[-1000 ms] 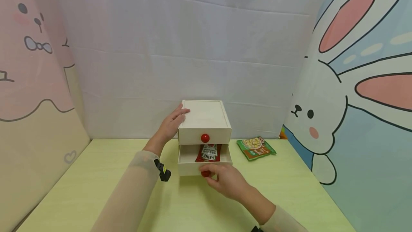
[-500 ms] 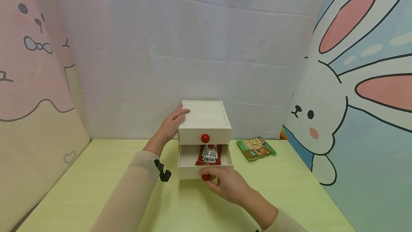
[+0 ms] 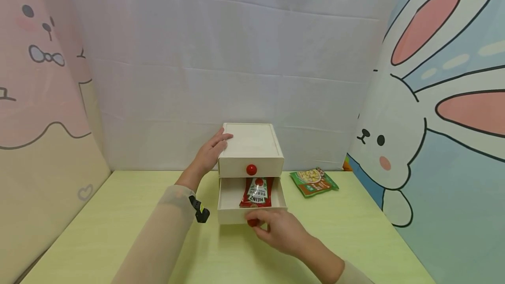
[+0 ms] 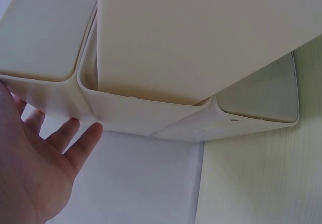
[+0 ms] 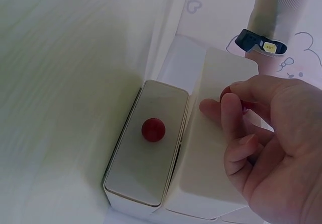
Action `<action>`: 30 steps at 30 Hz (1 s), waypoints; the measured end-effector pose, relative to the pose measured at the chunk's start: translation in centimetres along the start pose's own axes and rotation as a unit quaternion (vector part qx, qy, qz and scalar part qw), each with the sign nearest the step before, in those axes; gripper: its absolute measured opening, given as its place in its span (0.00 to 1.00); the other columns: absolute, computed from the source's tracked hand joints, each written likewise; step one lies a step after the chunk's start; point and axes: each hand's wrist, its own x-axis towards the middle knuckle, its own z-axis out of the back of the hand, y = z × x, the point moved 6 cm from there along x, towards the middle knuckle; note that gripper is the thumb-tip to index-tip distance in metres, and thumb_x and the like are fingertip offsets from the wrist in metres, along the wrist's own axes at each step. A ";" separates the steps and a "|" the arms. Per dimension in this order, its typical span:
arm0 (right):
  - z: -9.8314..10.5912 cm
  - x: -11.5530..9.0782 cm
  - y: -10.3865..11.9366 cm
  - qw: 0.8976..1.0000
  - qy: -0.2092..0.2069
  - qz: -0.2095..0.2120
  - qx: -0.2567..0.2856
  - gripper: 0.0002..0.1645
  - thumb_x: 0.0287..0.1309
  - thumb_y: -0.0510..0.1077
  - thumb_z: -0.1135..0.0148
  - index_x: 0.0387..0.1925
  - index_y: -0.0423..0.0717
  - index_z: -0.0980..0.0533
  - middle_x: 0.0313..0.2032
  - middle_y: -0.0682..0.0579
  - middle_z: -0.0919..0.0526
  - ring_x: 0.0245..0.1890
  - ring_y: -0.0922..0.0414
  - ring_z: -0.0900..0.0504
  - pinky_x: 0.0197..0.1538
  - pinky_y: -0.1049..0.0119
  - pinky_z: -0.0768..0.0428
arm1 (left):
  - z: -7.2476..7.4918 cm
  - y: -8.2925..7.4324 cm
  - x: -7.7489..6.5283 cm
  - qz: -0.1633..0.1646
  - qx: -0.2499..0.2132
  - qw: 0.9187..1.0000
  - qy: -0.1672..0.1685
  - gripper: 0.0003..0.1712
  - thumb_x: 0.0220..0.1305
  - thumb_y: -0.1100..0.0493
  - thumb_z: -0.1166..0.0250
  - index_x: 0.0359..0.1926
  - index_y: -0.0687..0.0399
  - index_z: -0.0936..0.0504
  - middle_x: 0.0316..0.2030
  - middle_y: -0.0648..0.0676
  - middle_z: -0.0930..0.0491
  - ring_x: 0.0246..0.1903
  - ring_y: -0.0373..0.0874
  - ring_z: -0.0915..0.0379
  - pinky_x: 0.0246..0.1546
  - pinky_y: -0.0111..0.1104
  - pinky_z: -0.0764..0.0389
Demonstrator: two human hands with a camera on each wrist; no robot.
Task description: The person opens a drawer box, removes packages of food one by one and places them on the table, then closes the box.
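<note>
A white drawer cabinet (image 3: 250, 140) stands at the back of the table. My left hand (image 3: 208, 154) rests against its left side with the fingertips at the top edge; in the left wrist view the fingers (image 4: 84, 146) are spread, nearly straight. My right hand (image 3: 282, 231) pinches the red knob (image 3: 252, 222) of a pulled-out drawer (image 3: 230, 194) between thumb and fingers. In that drawer lies a red Heinz ketchup packet (image 3: 257, 193). The drawer above it is closed and has its own red knob (image 3: 251, 169). Another closed drawer (image 5: 151, 171) shows below in the right wrist view.
To the right of the cabinet a green and orange food packet (image 3: 314, 182) lies on the pale green table (image 3: 98, 231). A white cloth backdrop (image 3: 236, 56) hangs close behind, and printed cartoon panels stand at both sides.
The right hand has drawn the drawer further out toward me, with the ketchup packet coming along and showing more. My left hand has stayed in place on the cabinet.
</note>
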 end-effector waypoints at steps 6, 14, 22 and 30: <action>-0.1 -0.2 0.3 1.000 -0.002 0.013 -0.017 0.16 0.69 0.37 0.27 0.56 0.51 0.13 0.47 0.58 0.06 0.43 0.69 0.09 0.47 0.71 0.12 | 0.0 0.0 0.0 0.001 0.000 1.000 -0.001 0.31 0.88 0.43 0.56 0.81 0.45 0.27 0.90 0.46 0.57 0.90 0.55 0.64 0.86 0.64 0.54; -0.1 -0.5 0.6 1.000 -0.003 0.022 -0.018 0.15 0.69 0.38 0.27 0.55 0.52 0.13 0.47 0.59 0.05 0.43 0.70 0.09 0.48 0.72 0.12 | 0.0 0.0 0.0 0.003 0.003 1.000 -0.002 0.31 0.88 0.42 0.56 0.81 0.44 0.27 0.90 0.45 0.57 0.90 0.55 0.64 0.86 0.65 0.54; -0.1 -0.8 1.1 1.000 0.005 0.023 -0.021 0.15 0.70 0.37 0.27 0.55 0.51 0.13 0.47 0.59 0.05 0.43 0.70 0.09 0.49 0.72 0.12 | 0.0 0.0 0.0 0.007 0.001 1.000 -0.002 0.31 0.88 0.43 0.56 0.81 0.44 0.27 0.90 0.45 0.57 0.90 0.54 0.65 0.86 0.65 0.55; 0.0 -1.2 1.6 1.000 0.017 0.018 -0.019 0.15 0.70 0.37 0.27 0.54 0.52 0.13 0.47 0.59 0.05 0.44 0.70 0.10 0.48 0.72 0.12 | 0.0 0.0 0.1 0.007 0.000 1.000 -0.003 0.31 0.88 0.43 0.56 0.81 0.44 0.27 0.90 0.45 0.57 0.90 0.54 0.65 0.86 0.64 0.55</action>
